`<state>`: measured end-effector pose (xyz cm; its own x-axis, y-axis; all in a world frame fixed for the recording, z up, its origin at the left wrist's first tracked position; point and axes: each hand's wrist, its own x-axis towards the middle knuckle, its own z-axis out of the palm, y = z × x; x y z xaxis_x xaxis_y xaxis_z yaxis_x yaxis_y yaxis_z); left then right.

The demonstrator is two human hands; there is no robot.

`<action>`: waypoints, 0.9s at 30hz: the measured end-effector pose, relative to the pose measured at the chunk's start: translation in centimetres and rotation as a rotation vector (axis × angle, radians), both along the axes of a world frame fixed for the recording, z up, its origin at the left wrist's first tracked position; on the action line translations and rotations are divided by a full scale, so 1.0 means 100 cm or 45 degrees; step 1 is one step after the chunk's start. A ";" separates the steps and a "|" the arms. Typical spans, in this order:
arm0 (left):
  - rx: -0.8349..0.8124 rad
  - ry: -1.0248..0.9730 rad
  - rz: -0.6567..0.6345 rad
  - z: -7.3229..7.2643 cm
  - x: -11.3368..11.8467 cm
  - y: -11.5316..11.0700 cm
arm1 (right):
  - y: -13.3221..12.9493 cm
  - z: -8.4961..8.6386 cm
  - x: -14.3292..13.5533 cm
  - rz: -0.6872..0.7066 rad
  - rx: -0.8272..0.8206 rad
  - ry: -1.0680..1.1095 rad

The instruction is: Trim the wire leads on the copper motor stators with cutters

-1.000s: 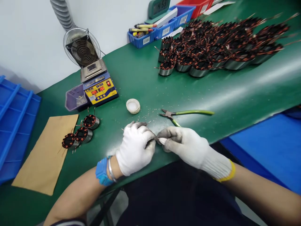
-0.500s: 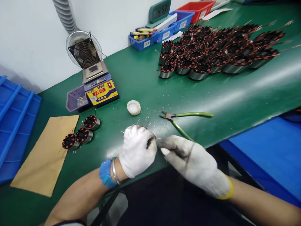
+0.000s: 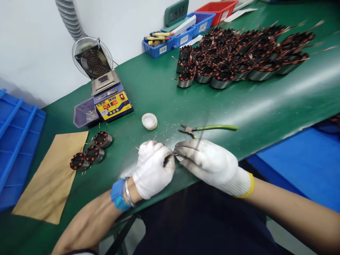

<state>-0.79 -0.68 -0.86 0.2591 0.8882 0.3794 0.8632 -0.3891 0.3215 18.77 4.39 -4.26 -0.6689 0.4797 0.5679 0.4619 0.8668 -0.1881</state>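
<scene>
My left hand [image 3: 152, 170] curls snugly round a mostly hidden wired part [image 3: 166, 141], my right hand [image 3: 209, 162] pinching its copper lead [image 3: 175, 154].

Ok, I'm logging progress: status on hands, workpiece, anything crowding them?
Left hand closed on a mostly hidden wired part. Right hand at its protruding end, grip unclear. Pliers just beyond right hand, one handle partly hidden.

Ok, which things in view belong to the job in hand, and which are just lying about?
Seemingly in the job:
wired piece, mostly hidden in the left hand, right hand at its wire
pliers, probably
three coils and coil cluster, probably

Seemingly just lying about:
envelope
clock
pens

Unclear: cup, lit unit
</scene>
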 end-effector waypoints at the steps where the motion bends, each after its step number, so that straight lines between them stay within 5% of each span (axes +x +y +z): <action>1: 0.004 -0.002 0.003 0.000 0.000 0.000 | 0.001 0.000 0.001 -0.012 -0.016 0.011; 13: 0.056 0.006 0.018 -0.002 0.002 0.000 | -0.033 0.012 -0.002 0.012 -0.273 0.124; 19: 0.082 0.010 0.020 -0.001 0.002 0.000 | -0.024 0.008 -0.002 -0.148 -0.291 0.186; 27: 0.046 0.024 0.004 -0.001 0.001 0.001 | -0.015 0.003 -0.004 -0.142 -0.252 0.099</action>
<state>-0.66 -0.58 -0.99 0.2638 0.8748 0.4064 0.8702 -0.3976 0.2911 18.34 2.89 -3.92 -0.5631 0.6554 0.5034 0.5303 0.7538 -0.3882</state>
